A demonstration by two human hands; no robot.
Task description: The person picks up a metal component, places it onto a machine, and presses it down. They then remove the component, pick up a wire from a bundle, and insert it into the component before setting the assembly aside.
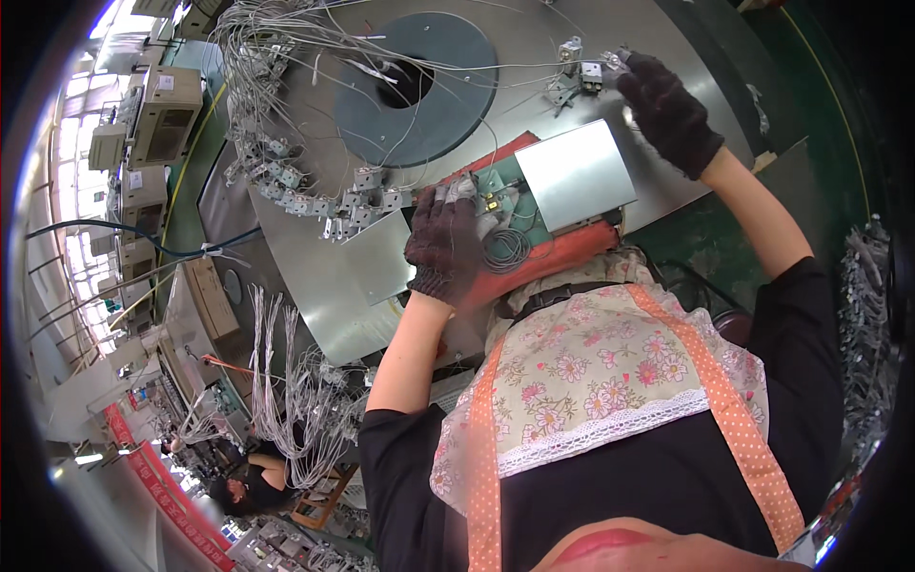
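Dark knitted gloves with grey fingertips cover both my hands. My left hand point(445, 234) is closed at the left side of a green work fixture point(534, 214), its fingers together over a small part they mostly hide. A small brass-coloured piece point(492, 203) and a coil of thin grey wire point(507, 250) lie beside it. My right hand point(667, 110) reaches to the far right, fingertips pinched at a small metal-bracketed part point(591, 76) with a thin wire running left from it. Between my hands a shiny flat metal plate point(577, 176) covers the fixture's right side.
Several wired metal parts point(353, 210) line the metal table's point(329, 305) left side. Beyond the fixture is a grey disc point(457, 57) with a central hole. Red padding point(572, 262) lies along the near edge. Bundled wires point(295, 410) hang at left; another person point(257, 486) sits farther off.
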